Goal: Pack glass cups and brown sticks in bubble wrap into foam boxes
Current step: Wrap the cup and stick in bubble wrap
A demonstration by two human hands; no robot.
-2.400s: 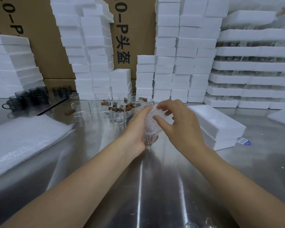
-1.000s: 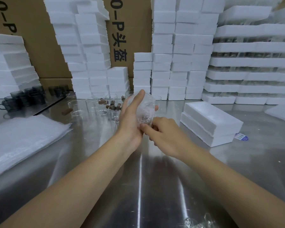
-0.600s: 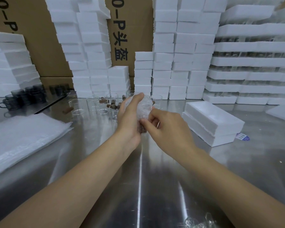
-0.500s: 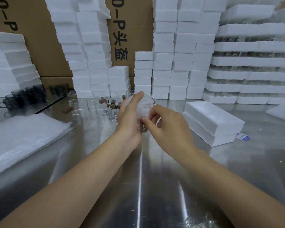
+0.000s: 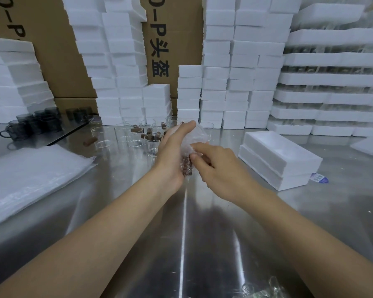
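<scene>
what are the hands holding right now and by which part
A bubble-wrap bundle with a brown stick inside. The left hand grips it along its left side; the right hand pinches the wrap at its right edge.

We're seeing bare arms throughout: left forearm (image 5: 99,231), right forearm (image 5: 302,231), left hand (image 5: 171,157), right hand (image 5: 221,172), all uncovered.

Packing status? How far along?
Done: foam boxes stacked behind, contents not visible. In hand: left hand holds a bubble-wrap bundle with a brown stick inside; right hand pinches its wrap. Left: loose glass cups and brown sticks on the table; the bundle isn't boxed.
</scene>
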